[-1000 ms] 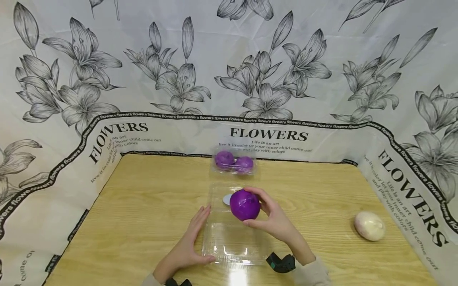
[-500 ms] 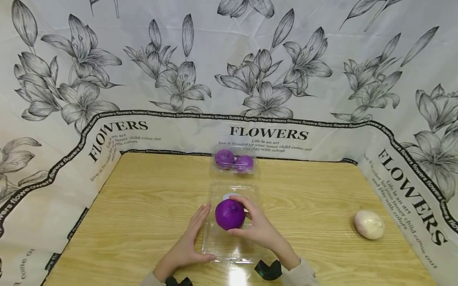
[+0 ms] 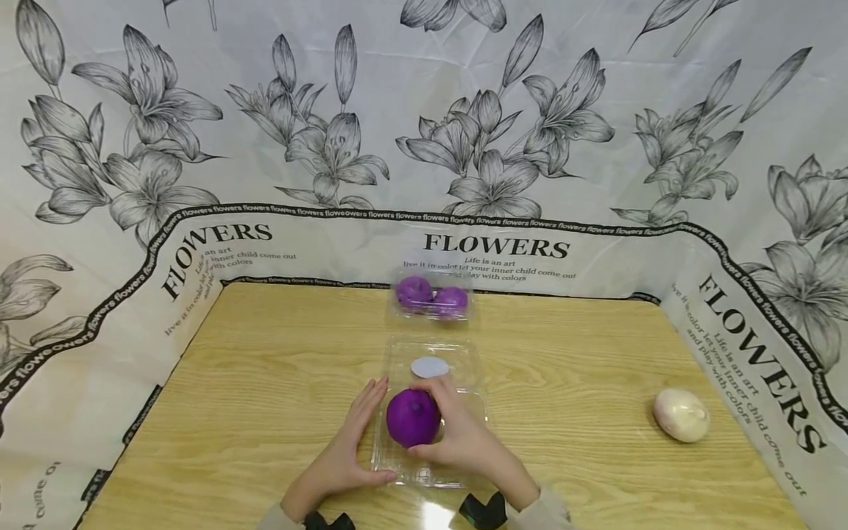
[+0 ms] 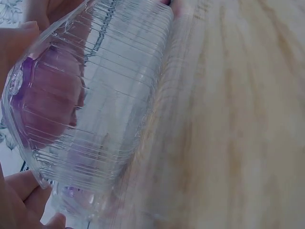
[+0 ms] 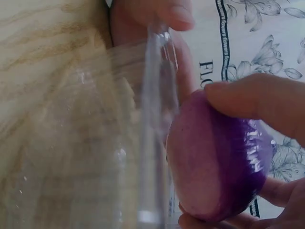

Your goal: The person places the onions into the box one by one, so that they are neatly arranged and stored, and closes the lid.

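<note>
My right hand [image 3: 457,434] holds a round, glossy purple vegetable [image 3: 412,418] between thumb and fingers, over the left part of a clear plastic clamshell box [image 3: 430,482]. In the right wrist view the vegetable [image 5: 214,162] shows a small nub side and a paler pinkish end, close to the box rim [image 5: 151,143]. Along the box's left side lies my left hand [image 3: 344,449], fingers stretched toward the back and thumb apart at the front corner. Through the ribbed wall [image 4: 124,71], the left wrist view shows the purple vegetable. The box lid [image 3: 464,361], with a white oval label [image 3: 430,367], lies folded back.
Behind the lid stands a closed clear box [image 3: 433,316] with two purple vegetables [image 3: 414,294] in it. A cream, pink-tinged egg-shaped vegetable [image 3: 682,415] lies on the wooden table [image 3: 570,353] at the right. Flower-printed cloth [image 3: 331,250] surrounds the table.
My right hand has carried the purple vegetable leftward and toward me, from over the lid to over the box's left part, uncovering the label. My left hand has stayed in place.
</note>
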Available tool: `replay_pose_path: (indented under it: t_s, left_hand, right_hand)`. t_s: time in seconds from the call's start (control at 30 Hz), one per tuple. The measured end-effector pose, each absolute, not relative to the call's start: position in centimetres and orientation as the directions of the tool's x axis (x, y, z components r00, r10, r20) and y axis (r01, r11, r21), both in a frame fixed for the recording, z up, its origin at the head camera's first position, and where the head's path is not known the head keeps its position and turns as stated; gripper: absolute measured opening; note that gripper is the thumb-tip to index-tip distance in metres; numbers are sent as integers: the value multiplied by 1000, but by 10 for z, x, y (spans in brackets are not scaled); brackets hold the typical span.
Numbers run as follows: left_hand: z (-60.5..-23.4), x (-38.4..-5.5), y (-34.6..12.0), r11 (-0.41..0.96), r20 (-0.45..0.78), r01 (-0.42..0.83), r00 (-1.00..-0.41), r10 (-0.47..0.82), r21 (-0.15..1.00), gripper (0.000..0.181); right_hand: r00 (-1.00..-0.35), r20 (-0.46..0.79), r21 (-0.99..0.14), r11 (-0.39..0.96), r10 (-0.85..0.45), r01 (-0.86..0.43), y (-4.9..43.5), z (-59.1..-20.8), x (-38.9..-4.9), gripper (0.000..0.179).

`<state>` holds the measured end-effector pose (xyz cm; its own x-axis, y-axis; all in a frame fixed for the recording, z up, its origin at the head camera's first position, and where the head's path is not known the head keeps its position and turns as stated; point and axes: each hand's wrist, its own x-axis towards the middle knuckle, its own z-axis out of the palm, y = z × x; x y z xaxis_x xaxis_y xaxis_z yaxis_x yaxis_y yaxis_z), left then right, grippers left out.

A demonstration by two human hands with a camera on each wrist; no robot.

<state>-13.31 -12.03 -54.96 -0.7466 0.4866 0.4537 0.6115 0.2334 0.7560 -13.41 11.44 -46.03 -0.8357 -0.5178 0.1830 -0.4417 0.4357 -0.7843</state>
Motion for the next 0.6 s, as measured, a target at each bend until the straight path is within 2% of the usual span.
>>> replay_pose_path:
  t_s: [0.27,0.6]
  left_hand:
    - [-550,-132,-121,231,451,607,-749,485,760,119]
    - [-548,-133,-120,224,464,616,-744,482,755,119]
  right_hand:
    - [-856,143,-683,576,-497,-449,106,-466,-129,85]
    - [-856,49,-606,666,-515,-435,103,-478,-128,85]
